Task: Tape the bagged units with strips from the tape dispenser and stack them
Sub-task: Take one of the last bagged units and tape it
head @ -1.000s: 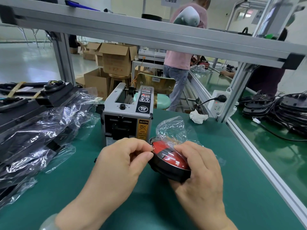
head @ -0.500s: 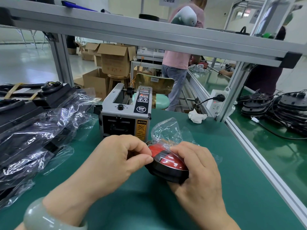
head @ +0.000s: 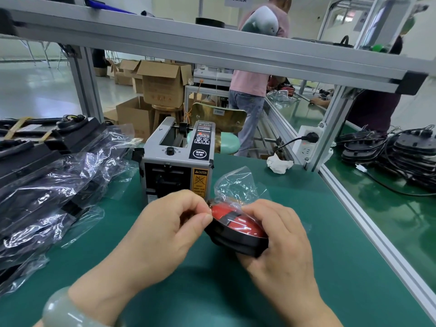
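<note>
Right hand [head: 280, 246] is curling its fingers around a round, glossy unit [head: 238, 230]. It's a red dome on a black base inside a crinkly clear bag [head: 236, 185], sitting low over the green mat [head: 306, 267] right in front of the boxy grey tape dispenser [head: 177, 161]. Left hand [head: 165, 230] is pinching thumb and forefinger together at the unit's left edge. Shiny bagged black units [head: 47, 185] are piling up on the left. Same grip as a second ago, but a pale green bracelet [head: 63, 310] is showing now.
</note>
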Demonstrator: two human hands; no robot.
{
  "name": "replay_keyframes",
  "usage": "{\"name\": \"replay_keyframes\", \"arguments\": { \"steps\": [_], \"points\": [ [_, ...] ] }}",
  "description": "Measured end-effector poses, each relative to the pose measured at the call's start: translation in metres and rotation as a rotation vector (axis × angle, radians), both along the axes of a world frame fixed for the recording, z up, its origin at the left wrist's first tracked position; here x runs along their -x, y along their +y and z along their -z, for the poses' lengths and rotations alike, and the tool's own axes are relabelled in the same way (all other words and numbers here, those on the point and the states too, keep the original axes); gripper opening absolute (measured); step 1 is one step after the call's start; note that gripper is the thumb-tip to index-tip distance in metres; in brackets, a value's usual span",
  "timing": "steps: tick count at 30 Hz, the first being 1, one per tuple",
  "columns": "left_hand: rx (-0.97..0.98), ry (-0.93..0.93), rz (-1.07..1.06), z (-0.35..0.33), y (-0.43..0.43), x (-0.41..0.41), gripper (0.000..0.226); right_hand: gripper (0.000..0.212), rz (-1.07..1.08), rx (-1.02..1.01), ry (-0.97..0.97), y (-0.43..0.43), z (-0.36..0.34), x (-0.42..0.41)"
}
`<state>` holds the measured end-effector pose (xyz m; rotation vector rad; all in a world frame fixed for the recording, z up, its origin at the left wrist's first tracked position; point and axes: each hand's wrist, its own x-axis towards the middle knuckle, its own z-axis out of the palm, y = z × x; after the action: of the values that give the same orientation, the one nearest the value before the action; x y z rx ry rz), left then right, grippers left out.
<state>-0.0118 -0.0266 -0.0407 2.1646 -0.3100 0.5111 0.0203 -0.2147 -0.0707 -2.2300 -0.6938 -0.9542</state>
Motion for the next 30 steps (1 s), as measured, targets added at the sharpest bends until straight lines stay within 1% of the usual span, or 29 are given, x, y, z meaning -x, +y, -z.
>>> {"name": "replay_keyframes", "arguments": {
  "steps": [2,3,4,6,9,12,14,17,20,24,27,30],
  "points": [
    [0.132,0.023,-0.018,0.002,-0.001,-0.001,0.022,0.043,0.007,-0.016,0.016,0.000,-0.001,0.001],
    [0.160,0.030,-0.014,0.003,-0.002,-0.001,0.019,0.044,0.014,-0.023,0.022,0.000,-0.001,0.001],
    [0.170,0.034,-0.010,0.004,-0.003,-0.001,0.017,0.044,0.024,-0.028,0.026,0.000,-0.001,0.001],
    [0.191,0.041,-0.014,0.006,-0.006,0.000,0.021,0.048,0.044,-0.031,0.032,-0.001,0.000,0.001],
    [0.216,-0.018,-0.078,0.008,-0.013,0.001,0.029,0.054,0.064,-0.034,0.046,-0.001,0.000,0.001],
    [0.201,-0.043,-0.121,0.007,-0.017,0.003,0.021,0.050,0.077,-0.038,0.053,0.000,0.000,0.002],
    [0.200,-0.006,-0.132,0.004,-0.017,0.003,0.019,0.050,0.081,-0.032,0.047,0.000,0.000,0.002],
    [0.253,0.108,-0.117,-0.003,-0.016,0.002,0.012,0.047,0.071,-0.026,0.038,0.001,0.000,0.003],
    [0.190,0.158,-0.092,-0.007,-0.013,0.000,0.018,0.043,0.057,-0.014,0.028,0.002,-0.001,0.004],
    [0.083,0.166,-0.057,-0.008,-0.010,0.003,0.022,0.049,0.059,0.000,0.013,0.002,0.000,0.003],
    [0.026,0.078,-0.041,-0.007,-0.010,0.008,0.020,0.053,0.070,-0.002,0.008,0.002,0.000,0.003],
    [-0.071,-0.023,-0.025,-0.007,-0.011,0.011,0.022,0.054,0.075,-0.005,0.017,0.002,0.001,0.003]
  ]
}}
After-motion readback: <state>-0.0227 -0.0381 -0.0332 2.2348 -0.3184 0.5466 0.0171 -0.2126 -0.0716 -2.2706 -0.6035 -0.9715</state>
